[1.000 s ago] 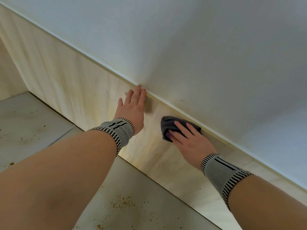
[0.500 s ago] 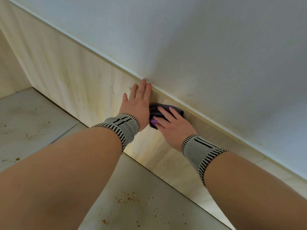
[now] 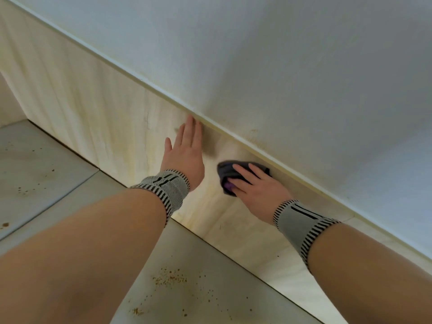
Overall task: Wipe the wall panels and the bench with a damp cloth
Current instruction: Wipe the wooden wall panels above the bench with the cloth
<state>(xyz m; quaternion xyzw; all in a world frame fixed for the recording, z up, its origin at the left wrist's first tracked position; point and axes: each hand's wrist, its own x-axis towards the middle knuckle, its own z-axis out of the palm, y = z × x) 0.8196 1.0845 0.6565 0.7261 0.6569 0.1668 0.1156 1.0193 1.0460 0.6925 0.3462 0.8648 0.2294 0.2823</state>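
A pale wooden wall panel (image 3: 98, 118) runs diagonally across the view, with yellowish stains near my hands. My left hand (image 3: 184, 150) lies flat against the panel, fingers straight and reaching up to the trim strip (image 3: 264, 152). To its right, my right hand (image 3: 254, 185) presses a dark grey cloth (image 3: 228, 169) onto the panel just under the trim, fingers spread over it and the thumb tucked at the cloth's lower edge. Both wrists wear grey striped bands. Below the panel lies the grey bench surface (image 3: 46, 164).
A white painted wall (image 3: 280, 66) rises above the trim. Brown crumbs (image 3: 170, 279) are scattered on the bench between my forearms, and more specks lie at the left. A seam (image 3: 70, 195) crosses the bench. Another panel meets the corner at far left.
My right hand has slid the cloth to the right along the panel, away from my left hand, after having moved left against it. My left hand has stayed flat on the panel.
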